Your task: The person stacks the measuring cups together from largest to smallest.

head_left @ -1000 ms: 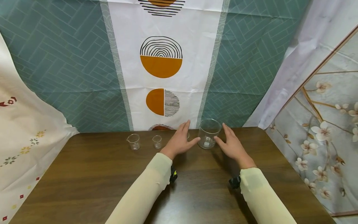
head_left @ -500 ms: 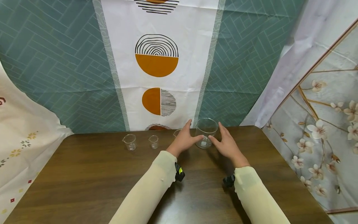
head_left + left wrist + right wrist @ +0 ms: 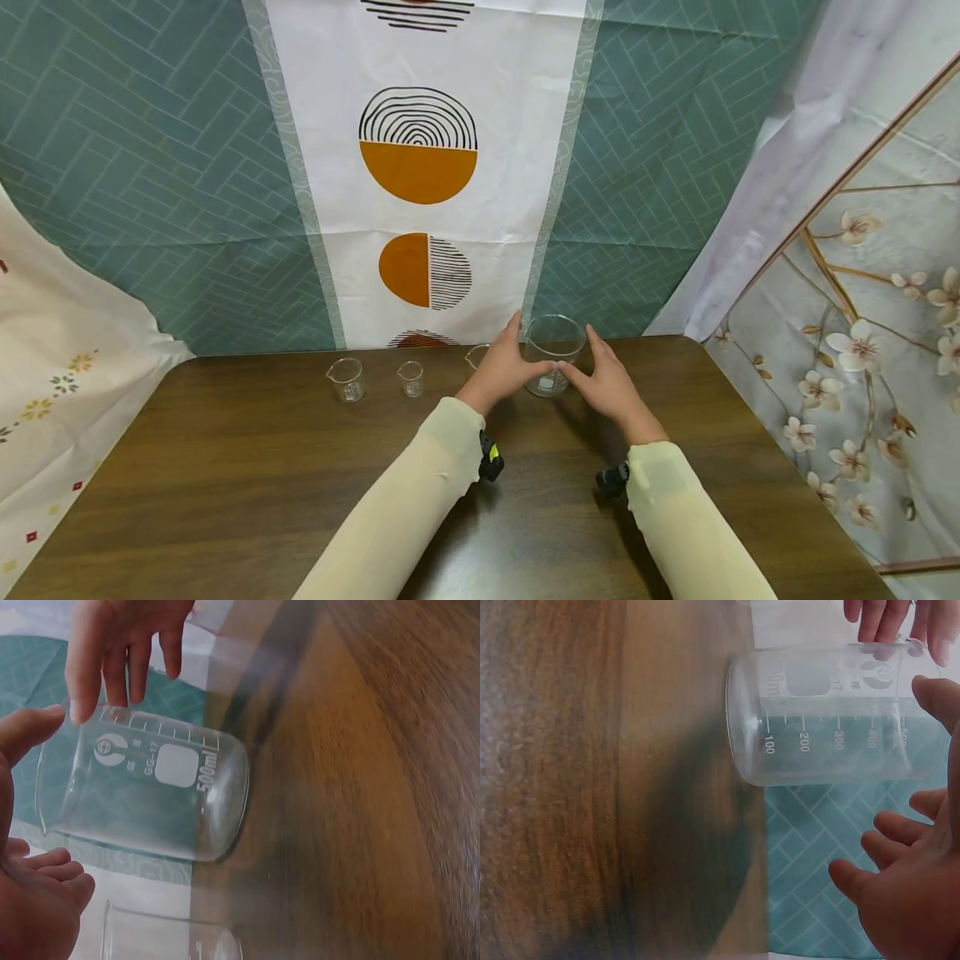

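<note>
A large clear glass beaker marked 500ml [image 3: 555,333] stands upright near the table's back edge; its white scale shows in the right wrist view on the beaker [image 3: 825,712]. My left hand [image 3: 501,368] is at its left side and my right hand [image 3: 611,387] at its right, both with fingers spread. The two thumb tips come close together in front of the glass. In the left wrist view, the left thumb is near the beaker's rim [image 3: 56,780]. The right fingers stand apart from the glass in the right wrist view.
A smaller beaker [image 3: 475,357] stands just left of the large one, partly hidden by my left hand. Farther left are a tiny beaker [image 3: 411,380] and a small beaker [image 3: 347,382]. Patterned cloth [image 3: 637,208] hangs behind the wooden table [image 3: 262,483].
My left hand has moved right, up to the large beaker, and the thumbs have come closer together. The smaller beaker behind that hand shows more. The head view has shifted slightly.
</note>
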The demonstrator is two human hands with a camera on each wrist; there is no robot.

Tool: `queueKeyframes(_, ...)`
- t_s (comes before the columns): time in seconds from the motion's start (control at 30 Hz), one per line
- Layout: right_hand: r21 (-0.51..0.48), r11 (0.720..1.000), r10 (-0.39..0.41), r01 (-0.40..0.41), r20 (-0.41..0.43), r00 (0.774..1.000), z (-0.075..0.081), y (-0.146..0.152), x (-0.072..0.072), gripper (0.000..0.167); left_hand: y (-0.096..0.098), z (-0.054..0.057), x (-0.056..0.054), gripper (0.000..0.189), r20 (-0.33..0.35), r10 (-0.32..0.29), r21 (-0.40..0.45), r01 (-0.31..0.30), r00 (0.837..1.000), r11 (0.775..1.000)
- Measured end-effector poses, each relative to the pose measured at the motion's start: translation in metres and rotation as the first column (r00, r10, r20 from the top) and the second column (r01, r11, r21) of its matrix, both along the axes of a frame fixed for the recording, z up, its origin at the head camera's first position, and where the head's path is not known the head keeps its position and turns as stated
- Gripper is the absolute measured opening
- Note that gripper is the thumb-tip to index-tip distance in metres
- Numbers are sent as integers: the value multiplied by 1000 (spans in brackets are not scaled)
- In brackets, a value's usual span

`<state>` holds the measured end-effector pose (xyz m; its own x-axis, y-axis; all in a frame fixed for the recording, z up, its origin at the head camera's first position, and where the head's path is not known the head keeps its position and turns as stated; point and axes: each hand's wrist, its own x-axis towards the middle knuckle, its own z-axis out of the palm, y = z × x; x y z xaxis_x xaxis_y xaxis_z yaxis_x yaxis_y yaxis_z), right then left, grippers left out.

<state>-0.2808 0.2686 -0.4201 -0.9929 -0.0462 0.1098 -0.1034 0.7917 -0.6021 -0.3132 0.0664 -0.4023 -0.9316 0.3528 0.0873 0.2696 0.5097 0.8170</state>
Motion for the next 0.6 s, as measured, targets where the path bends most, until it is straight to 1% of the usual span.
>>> queueKeyframes(0.13,-16,1000,8,-8,6,1000,1,1,-2,97,5,-2,-1,114,46,9,52,-11,999,999)
queueKeyframes(0.33,-72,997,21,-19,28,999,3,3,-5,94,9,-7,-5,113,91,23,131,-34,996,991)
queueKeyframes(0.47,-163,987,30,-19,65,997,1,5,-7,97,10,-10,-6,111,124,26,149,-44,992,988)
queueKeyframes(0.6,-280,960,57,-29,91,994,-2,9,-10,95,12,-12,-8,108,145,26,168,-51,989,984)
